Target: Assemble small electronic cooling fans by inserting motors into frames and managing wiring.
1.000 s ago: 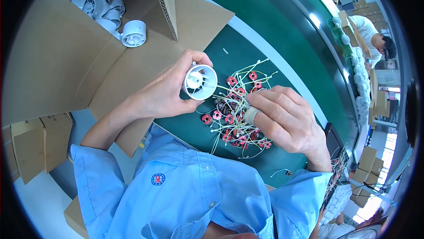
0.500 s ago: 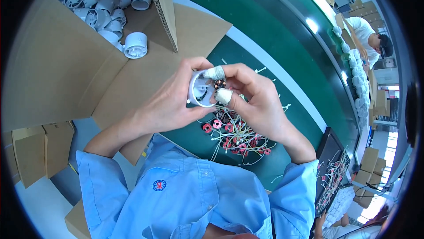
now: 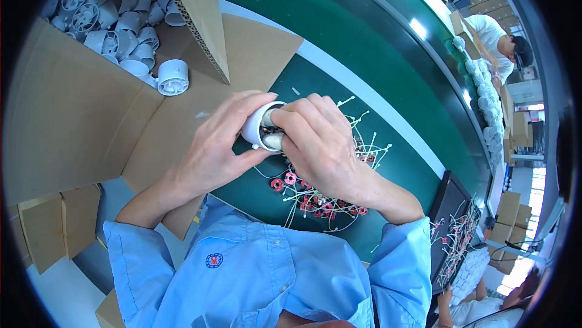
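A white round plastic housing (image 3: 252, 127) is gripped by my left hand (image 3: 209, 140), thumb below and fingers around its far side. Its open end faces right. My right hand (image 3: 327, 149) has its thumb and a finger, both wrapped in pale tape, inside that opening. They pinch a small copper-wound motor stator (image 3: 271, 130), mostly hidden by the fingertips and the rim. Under and beside my right hand lies a heap of red and dark stators with pale wires (image 3: 309, 200) on the green work surface (image 3: 248, 191).
At the left stands a large open cardboard box (image 3: 91, 110) of white housings (image 3: 85, 17); one housing (image 3: 173, 77) sits at its edge. A black tray (image 3: 448, 207) of wired stators is at the right. Across the green conveyor belt (image 3: 357, 31), a person (image 3: 494, 40) works beside white parts.
My right hand has moved the stator left into the housing's opening. My left hand has tilted the housing and shifted slightly left. The view has shifted a little.
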Tool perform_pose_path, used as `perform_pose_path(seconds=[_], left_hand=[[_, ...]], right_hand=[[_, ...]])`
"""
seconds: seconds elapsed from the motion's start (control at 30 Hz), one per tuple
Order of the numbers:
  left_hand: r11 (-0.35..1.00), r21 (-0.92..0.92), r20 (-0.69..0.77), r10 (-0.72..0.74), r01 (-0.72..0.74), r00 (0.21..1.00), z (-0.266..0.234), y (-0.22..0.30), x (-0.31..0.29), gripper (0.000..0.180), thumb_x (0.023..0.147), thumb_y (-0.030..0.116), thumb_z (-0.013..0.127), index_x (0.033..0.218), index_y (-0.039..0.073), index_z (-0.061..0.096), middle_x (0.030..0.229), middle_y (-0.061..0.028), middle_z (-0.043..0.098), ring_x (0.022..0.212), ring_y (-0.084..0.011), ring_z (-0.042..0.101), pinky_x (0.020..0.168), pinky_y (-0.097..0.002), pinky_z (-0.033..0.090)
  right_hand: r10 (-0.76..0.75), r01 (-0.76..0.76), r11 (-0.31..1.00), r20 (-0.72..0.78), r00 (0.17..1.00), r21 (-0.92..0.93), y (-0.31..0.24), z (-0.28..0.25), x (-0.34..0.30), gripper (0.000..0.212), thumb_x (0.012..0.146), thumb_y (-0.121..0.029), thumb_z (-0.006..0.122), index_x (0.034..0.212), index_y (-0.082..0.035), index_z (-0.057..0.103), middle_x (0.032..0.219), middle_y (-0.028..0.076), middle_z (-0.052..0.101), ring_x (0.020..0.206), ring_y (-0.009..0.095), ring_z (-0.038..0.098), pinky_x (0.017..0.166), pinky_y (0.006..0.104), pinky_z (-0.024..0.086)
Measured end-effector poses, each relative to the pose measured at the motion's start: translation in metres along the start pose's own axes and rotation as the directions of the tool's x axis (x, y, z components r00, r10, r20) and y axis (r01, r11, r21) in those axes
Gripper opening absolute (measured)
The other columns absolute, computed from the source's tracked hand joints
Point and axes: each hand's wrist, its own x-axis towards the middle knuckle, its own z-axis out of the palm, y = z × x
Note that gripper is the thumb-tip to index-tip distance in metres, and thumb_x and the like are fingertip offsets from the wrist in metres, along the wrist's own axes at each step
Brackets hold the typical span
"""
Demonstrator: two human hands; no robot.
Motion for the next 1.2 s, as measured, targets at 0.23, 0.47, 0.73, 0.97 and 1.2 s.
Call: perform_pose_path(seconds=[0.23, 0.47, 0.73, 0.97, 1.2], left_hand=[[0.996, -0.086, -0.098, -0.028, 0.019, 0.995, 0.006, -0.007, -0.004, 0.055, 0.063, 0.000, 0.074, 0.114, 0.004, 0.053, 0.109, -0.0115, 0.058, 0.098, -0.0236, 0.059, 0.079, -0.0298, 0.049], [0.996, -0.086, -0.100, 0.022, -0.031, 0.995, 0.006, -0.008, -0.003, 0.056, 0.062, 0.000, 0.074, 0.115, 0.003, 0.053, 0.110, -0.0115, 0.057, 0.098, -0.0231, 0.059, 0.078, -0.0294, 0.049], [0.916, 0.397, -0.096, -0.015, 0.052, 0.995, -0.022, 0.005, 0.004, 0.057, 0.066, 0.008, 0.072, 0.118, 0.005, 0.050, 0.117, -0.0135, 0.050, 0.107, -0.0300, 0.051, 0.089, -0.0369, 0.043], [0.291, 0.955, -0.059, -0.020, 0.062, 0.998, -0.058, -0.055, -0.005, 0.053, 0.069, 0.012, 0.068, 0.117, 0.003, 0.047, 0.118, -0.0154, 0.047, 0.110, -0.0322, 0.046, 0.094, -0.0406, 0.036], [0.562, 0.817, -0.026, -0.187, 0.129, 0.982, -0.056, -0.064, 0.002, 0.045, 0.074, 0.012, 0.064, 0.115, 0.003, 0.049, 0.111, -0.0155, 0.050, 0.104, -0.0310, 0.050, 0.084, -0.0381, 0.043]], right_hand=[[0.069, -0.070, 0.997, -0.032, 0.997, -0.039, 0.004, -0.001, 0.009, 0.025, 0.063, 0.005, 0.063, 0.085, -0.004, 0.056, 0.096, 0.011, 0.054, 0.079, 0.026, 0.052, 0.063, 0.0333, 0.042], [0.292, -0.313, 0.905, 0.117, 0.949, 0.289, 0.009, 0.004, 0.002, 0.019, 0.070, 0.002, 0.065, 0.085, -0.005, 0.056, 0.105, 0.013, 0.057, 0.094, 0.029, 0.057, 0.077, 0.0338, 0.047], [0.399, -0.412, 0.779, 0.132, 0.907, 0.472, 0.061, 0.002, -0.004, 0.019, 0.076, -0.001, 0.060, 0.096, -0.003, 0.059, 0.097, 0.011, 0.060, 0.094, 0.017, 0.058, 0.081, 0.0313, 0.048], [0.443, -0.474, 0.770, -0.177, 0.879, -0.427, 0.199, -0.038, -0.042, 0.019, 0.079, -0.007, 0.058, 0.097, -0.003, 0.061, 0.096, 0.010, 0.061, 0.086, 0.019, 0.058, 0.078, 0.0298, 0.046], [0.190, -0.150, 0.980, 0.414, 0.890, -0.129, 0.040, -0.005, -0.014, 0.027, 0.069, -0.003, 0.064, 0.095, -0.006, 0.058, 0.093, 0.009, 0.058, 0.086, 0.025, 0.057, 0.075, 0.0378, 0.044]])
